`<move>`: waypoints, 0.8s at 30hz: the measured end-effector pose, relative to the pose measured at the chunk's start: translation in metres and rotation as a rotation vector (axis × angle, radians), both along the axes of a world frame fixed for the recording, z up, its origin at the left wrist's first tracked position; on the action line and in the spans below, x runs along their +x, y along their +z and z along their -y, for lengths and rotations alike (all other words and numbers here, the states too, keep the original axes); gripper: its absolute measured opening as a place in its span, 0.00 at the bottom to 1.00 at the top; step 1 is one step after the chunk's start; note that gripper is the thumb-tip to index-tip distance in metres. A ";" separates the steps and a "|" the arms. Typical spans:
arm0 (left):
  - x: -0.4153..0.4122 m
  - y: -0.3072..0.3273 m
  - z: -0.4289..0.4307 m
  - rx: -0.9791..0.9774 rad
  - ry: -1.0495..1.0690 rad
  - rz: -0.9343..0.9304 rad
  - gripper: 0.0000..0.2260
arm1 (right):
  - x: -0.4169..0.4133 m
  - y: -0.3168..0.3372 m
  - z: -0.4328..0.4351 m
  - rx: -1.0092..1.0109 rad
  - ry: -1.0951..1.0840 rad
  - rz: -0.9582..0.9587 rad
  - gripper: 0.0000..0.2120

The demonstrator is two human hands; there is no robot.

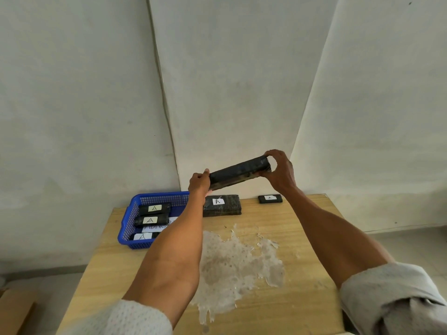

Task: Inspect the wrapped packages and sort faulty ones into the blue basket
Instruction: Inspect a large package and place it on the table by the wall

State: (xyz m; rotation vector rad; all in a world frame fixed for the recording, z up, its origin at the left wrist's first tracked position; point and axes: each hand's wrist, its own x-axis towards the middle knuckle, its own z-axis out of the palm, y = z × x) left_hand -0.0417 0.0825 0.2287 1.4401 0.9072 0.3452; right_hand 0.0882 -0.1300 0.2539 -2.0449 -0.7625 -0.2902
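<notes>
spanning left hand (198, 183) and right hand (280, 172): wrapped package (239, 174)

The blue lattice basket (154, 196) holds black packages (162, 218) with white labels (154, 208). Right of the basket: a black held package (239, 171), tan wood-grain table (304, 238), whitish blotch (237, 262).

Label "A" on three basket packages (154, 208), and on the large package (222, 205) and small package (270, 199) at 12 o'clock; the paper sheet (158, 226) reads "ADNOR", partly hidden.

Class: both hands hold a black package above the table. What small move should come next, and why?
Probably rotate the package, held at its ends by left hand and right hand, to check other faces; the visible face shows no label.
</notes>
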 end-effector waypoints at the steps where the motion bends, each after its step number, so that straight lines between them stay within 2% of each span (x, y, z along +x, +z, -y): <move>1: 0.001 -0.002 0.000 0.149 -0.041 -0.065 0.19 | -0.002 0.000 0.000 0.006 0.033 -0.025 0.27; 3: 0.002 -0.004 0.002 0.334 -0.109 -0.091 0.18 | -0.005 0.002 -0.002 0.022 0.069 -0.070 0.27; 6: 0.003 -0.002 0.008 0.374 -0.199 -0.026 0.11 | -0.009 0.010 -0.007 0.053 0.090 -0.092 0.27; 11: 0.005 0.008 0.023 0.538 -0.475 0.107 0.28 | -0.011 0.016 -0.017 -0.030 0.185 0.033 0.25; 16: 0.010 0.016 0.035 0.618 -0.461 0.184 0.32 | -0.015 0.018 -0.022 -0.039 0.221 0.020 0.27; 19: 0.007 0.014 0.034 0.564 -0.446 0.237 0.37 | -0.008 0.019 -0.017 0.020 0.169 -0.083 0.30; 21: 0.004 0.015 0.036 0.557 -0.417 0.271 0.41 | 0.001 0.018 -0.011 0.076 0.177 -0.206 0.28; 24: 0.000 0.016 0.039 0.592 -0.413 0.290 0.41 | 0.006 0.015 -0.003 0.147 0.195 -0.358 0.27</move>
